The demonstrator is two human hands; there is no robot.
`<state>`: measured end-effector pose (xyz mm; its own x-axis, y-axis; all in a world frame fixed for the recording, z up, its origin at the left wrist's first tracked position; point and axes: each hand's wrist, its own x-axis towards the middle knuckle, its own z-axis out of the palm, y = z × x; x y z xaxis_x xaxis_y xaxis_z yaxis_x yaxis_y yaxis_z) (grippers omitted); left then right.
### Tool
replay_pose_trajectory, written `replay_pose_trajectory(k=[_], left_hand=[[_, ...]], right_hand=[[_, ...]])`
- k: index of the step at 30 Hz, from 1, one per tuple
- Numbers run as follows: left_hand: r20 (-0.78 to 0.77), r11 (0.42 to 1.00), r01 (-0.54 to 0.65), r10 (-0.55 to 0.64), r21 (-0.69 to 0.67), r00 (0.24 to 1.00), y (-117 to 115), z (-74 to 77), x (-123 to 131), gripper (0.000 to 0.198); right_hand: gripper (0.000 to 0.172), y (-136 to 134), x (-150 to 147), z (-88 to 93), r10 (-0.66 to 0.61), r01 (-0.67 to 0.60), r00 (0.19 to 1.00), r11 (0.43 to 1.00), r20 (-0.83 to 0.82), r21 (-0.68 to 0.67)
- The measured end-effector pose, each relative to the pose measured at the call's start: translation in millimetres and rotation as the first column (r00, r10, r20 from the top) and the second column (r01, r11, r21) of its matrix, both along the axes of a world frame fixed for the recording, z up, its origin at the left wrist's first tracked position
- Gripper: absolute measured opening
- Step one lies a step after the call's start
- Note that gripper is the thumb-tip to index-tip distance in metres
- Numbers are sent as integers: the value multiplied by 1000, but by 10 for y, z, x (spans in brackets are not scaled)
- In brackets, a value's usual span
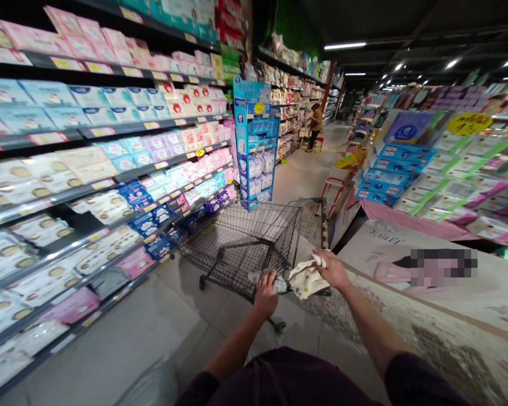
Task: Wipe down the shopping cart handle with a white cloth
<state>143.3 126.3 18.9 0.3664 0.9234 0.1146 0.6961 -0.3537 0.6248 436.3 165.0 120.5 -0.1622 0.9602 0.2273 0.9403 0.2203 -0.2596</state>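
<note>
In the head view a dark wire shopping cart (pixel 249 225) stands just ahead of me, turned sideways. My left hand (pixel 266 296) is closed around a crumpled, greyish see-through plastic piece (pixel 278 282) at the cart's near edge. To its right, my right hand (pixel 332 268) grips a cream, spotted cloth (pixel 307 277) that hangs in folds. The cloth covers part of the cart behind it. Whether either hand also touches the cart's frame, I cannot tell.
Shelves of packaged tissue (pixel 105 104) line the left side. A blue display stand (pixel 256 146) rises beyond the cart. On the right, a large printed box (pixel 440 304) borders stacked goods. Further down the aisle are a red metal frame (pixel 333 189) and a person (pixel 315 127).
</note>
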Motion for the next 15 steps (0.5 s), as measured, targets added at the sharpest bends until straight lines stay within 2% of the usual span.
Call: replay_pose_trajectory(k=[3,6,10,15], left_hand=[[58,993,75,-80,94,995,-99,90,157,67],[19,989,98,-101,109,995,-102,190,205,70],[-54,997,47,-44,59,998,78,248,62,54],[-80,998,-29,34,63,996,251,149,-209,38]], right_hand=[[39,0,-108,-176,-41,42,999,998,-25,49],[40,7,-211,-204,-49,52,997,997,-59,56],[34,7,-361,-170,-51,59,995,995,-89,85],[29,-116,-632,-227,-65,71,995,994,-82,82]])
